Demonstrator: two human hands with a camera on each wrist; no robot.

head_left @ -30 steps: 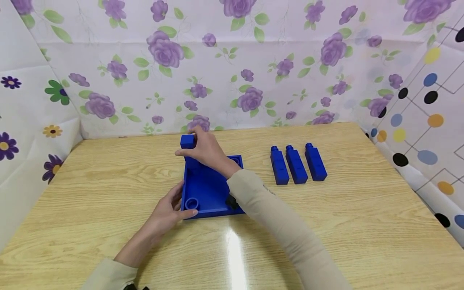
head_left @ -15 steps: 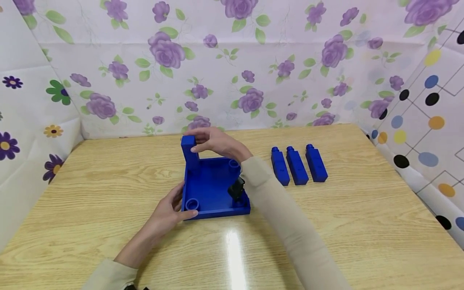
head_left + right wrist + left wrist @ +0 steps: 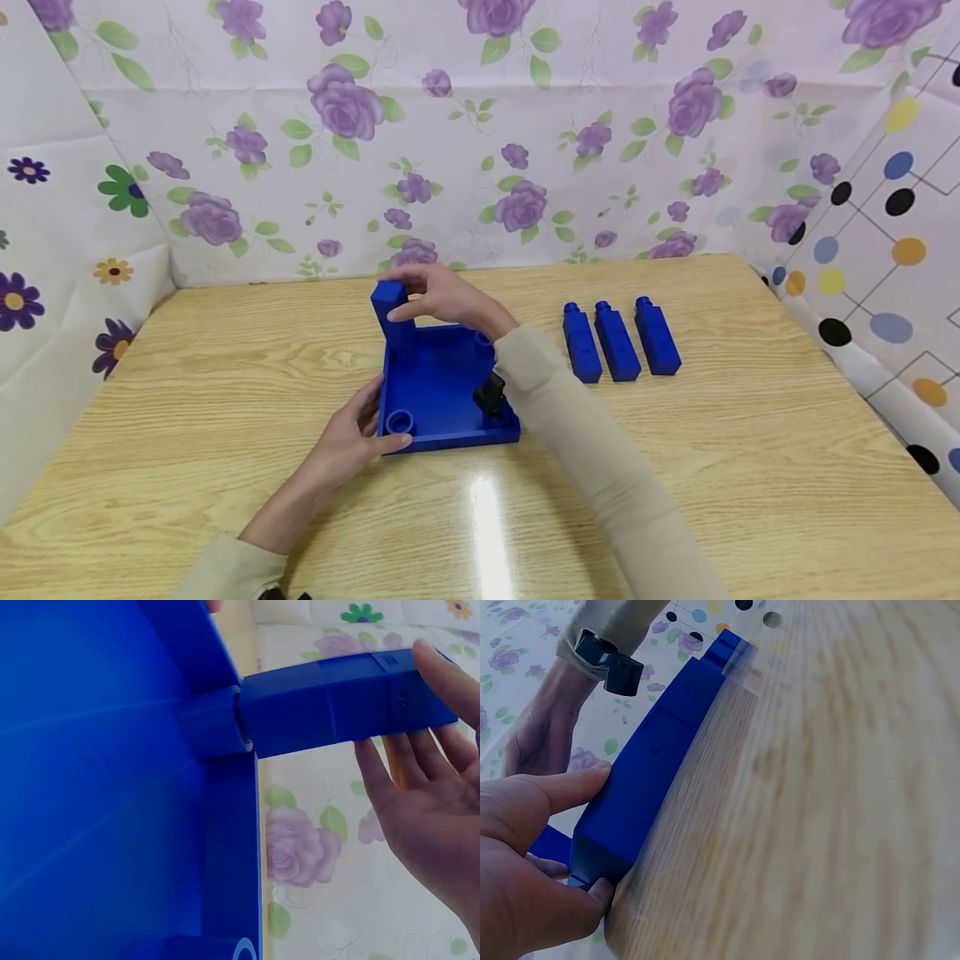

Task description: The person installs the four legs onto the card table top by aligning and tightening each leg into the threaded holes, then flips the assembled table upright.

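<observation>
One blue post [image 3: 337,703] stands pinched near its top by the right hand [image 3: 450,298] (left hand [image 3: 347,437] grips tray [image 3: 441,387]).

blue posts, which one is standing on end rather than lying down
The blue post at the far-left corner of the tray, pinched by the right hand. The other three posts lie on their sides on the table, to the tray's right.

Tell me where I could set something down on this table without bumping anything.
Bare table lies left of the tray and left hand, and right of the three blue posts. Another bare patch sits on the tray's near side, between the two sleeves. It's crowded at the tray's far left corner, where the right hand holds a fourth post.
</observation>
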